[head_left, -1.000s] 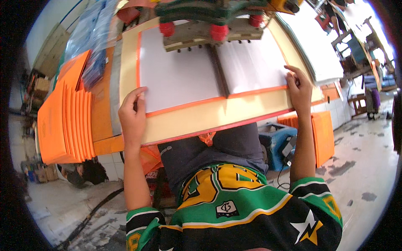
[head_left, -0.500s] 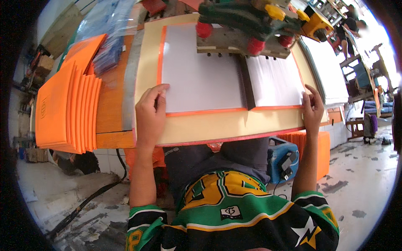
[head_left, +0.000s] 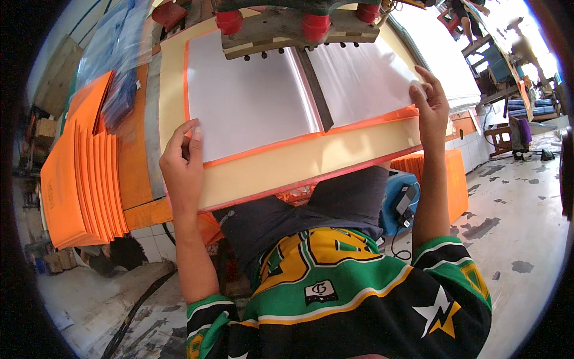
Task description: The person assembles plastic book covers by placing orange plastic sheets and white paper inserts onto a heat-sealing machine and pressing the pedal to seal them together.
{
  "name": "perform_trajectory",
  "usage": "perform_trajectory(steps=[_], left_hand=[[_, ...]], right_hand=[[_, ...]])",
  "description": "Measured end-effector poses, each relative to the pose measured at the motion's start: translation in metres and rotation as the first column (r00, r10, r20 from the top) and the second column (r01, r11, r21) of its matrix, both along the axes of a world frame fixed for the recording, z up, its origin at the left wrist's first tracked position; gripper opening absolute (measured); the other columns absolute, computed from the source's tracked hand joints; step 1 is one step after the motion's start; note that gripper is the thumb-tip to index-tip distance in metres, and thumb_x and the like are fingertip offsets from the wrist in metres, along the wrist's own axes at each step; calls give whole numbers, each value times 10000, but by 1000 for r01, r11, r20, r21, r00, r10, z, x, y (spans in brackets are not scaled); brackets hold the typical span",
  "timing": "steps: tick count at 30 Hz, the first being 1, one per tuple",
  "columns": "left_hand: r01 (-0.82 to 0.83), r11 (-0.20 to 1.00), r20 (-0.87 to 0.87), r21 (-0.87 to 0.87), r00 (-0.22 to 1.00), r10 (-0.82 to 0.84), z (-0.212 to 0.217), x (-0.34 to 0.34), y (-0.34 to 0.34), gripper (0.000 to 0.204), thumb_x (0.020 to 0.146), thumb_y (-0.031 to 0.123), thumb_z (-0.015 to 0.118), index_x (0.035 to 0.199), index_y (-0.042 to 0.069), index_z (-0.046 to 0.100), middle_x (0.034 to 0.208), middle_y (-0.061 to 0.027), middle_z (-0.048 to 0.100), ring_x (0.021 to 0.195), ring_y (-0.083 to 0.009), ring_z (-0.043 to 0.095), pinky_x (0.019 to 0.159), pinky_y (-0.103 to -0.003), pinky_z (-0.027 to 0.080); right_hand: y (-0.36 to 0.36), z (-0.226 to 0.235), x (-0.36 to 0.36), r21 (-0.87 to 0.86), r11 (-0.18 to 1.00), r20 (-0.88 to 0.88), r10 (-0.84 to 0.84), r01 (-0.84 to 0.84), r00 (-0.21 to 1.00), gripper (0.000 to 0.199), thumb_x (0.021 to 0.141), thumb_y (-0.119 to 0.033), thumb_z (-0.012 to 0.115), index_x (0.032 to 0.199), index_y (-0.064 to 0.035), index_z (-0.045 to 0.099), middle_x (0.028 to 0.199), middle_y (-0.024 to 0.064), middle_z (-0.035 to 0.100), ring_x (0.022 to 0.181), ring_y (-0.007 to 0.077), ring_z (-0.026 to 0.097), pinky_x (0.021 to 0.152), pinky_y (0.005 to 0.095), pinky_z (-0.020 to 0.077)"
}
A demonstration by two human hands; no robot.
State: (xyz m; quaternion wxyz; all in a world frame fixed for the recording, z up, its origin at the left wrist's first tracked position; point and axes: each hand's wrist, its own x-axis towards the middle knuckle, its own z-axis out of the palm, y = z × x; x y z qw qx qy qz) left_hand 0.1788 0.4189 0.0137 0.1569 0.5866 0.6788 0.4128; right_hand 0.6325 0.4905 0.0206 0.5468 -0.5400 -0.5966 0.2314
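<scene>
An opened orange folder (head_left: 206, 163) with clear plastic sleeves (head_left: 245, 102) lies on a cream board (head_left: 371, 140). A dark strip (head_left: 314, 90) runs down its middle. My left hand (head_left: 182, 161) is at the folder's left edge, thumb and fingers closed around it near the lower corner. On the other side my right hand (head_left: 431, 105) pinches the outer edge of the right-hand sleeves, and that side looks slightly raised, with more orange cover showing beneath. A machine head (head_left: 287, 37) with red cylinders hangs over the folder's far edge and hides it.
Several orange folders (head_left: 84, 185) stand stacked at the left, beside blue-tinted plastic film (head_left: 122, 96). A white stack (head_left: 445, 66) sits at the right. Below the table are a blue box (head_left: 397, 200) and more orange folders (head_left: 448, 185). A dark cable (head_left: 140, 305) crosses the floor.
The view has shifted and tilted. My right hand has moved up the folder's right edge, and the sleeves there have lifted a little. My left hand stays at the left edge.
</scene>
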Motion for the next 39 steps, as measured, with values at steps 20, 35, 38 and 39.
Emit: perform_trajectory(steps=[20,35,38,39], left_hand=[[-5,996,-52,92,999,10,-4,-4,-1,276,1025,227,650,1158,-3,724,743,-18,552,648,-91,457,585,-271,393],[855,363,18,371,384,-923,90,192,-83,780,922,351,732,1532,-14,410,1343,-266,612,1089,-382,668,928,-425,539],[863,341,82,372,335,-939,78,222,-86,765,918,247,730,1551,-6,384,1371,-280,594,1158,-407,654,994,-441,533],[861,355,159,365,319,-935,71,228,-85,720,926,179,710,1547,-4,395,1357,-290,599,1150,-419,656,997,-446,534]], right_hand=[[-56,84,52,393,867,-547,-48,307,836,489,981,-47,627,1437,31,467,1221,188,662,1106,274,674,976,377,584],[-142,132,45,751,591,47,-492,294,869,330,1061,-181,534,1367,-63,574,1492,239,499,1364,333,532,1011,472,573],[-149,125,26,763,547,191,-700,345,688,436,1073,-266,508,1465,-89,438,1482,221,498,1247,280,620,970,451,593],[-148,124,24,799,510,252,-765,318,593,474,1078,-294,497,1496,-95,394,1484,216,492,1210,265,646,958,443,599]])
